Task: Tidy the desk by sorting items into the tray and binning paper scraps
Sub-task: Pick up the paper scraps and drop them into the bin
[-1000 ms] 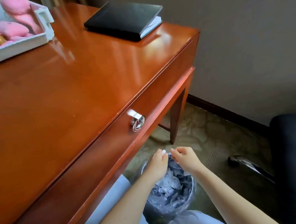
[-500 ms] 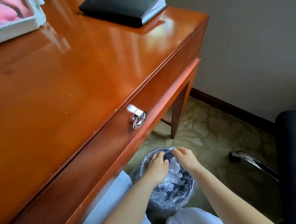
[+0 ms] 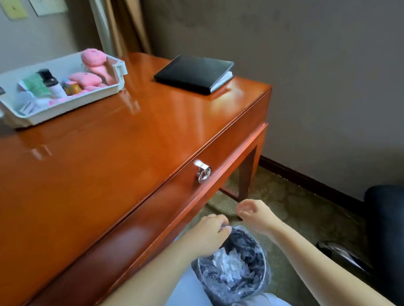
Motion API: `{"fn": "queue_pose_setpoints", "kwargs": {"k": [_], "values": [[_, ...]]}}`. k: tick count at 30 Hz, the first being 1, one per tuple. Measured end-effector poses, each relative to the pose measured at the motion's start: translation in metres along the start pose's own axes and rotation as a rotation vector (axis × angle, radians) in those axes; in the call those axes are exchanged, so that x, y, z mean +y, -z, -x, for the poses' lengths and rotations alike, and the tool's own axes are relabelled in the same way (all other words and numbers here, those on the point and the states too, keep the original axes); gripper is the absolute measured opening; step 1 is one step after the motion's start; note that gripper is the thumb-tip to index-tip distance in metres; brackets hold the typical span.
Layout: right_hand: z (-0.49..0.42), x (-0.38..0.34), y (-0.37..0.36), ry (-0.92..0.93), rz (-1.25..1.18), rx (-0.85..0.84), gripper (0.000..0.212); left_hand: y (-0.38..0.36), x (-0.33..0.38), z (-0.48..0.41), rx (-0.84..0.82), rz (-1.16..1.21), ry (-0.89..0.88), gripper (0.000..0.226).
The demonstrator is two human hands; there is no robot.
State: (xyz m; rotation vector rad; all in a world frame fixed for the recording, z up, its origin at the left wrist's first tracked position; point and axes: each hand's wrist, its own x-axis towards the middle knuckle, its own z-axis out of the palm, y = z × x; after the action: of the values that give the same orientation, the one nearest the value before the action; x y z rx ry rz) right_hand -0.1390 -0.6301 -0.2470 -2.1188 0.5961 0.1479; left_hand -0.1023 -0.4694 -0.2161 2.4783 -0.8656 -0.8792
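The paper scraps (image 3: 227, 262) lie crumpled inside the bin (image 3: 264, 264). My left grip (image 3: 211, 231) hovers over the bin's far rim with fingers curled; I cannot tell whether it pinches a scrap or the liner. My right grip (image 3: 255, 212), just beyond the bin, hangs loosely curled and empty. I should loosen my left fingers only above the bin's mouth, so that nothing drops beside it.

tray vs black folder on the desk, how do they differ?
The white tray is open-topped and holds bottles and pink items; the black folder is closed and flat. The tray sits at the desk's far left, the folder near its far right corner. Both rest on the desk top, apart.
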Motion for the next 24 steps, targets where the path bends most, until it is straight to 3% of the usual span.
{"fn": "queue_pose_setpoints", "kwargs": {"k": [11,18,24], "values": [[0.085,-0.135,0.05,0.464,0.228,-0.056,0.015,0.102,0.024,0.14,0.201,-0.08,-0.192,0.025],[0.136,-0.215,0.03,0.683,0.349,-0.077,0.019,0.144,0.007,0.228,0.365,-0.221,-0.119,0.029],[0.163,-0.265,-0.013,0.81,0.437,-0.17,0.022,0.154,-0.034,0.297,0.445,-0.241,0.064,0.03]]}}
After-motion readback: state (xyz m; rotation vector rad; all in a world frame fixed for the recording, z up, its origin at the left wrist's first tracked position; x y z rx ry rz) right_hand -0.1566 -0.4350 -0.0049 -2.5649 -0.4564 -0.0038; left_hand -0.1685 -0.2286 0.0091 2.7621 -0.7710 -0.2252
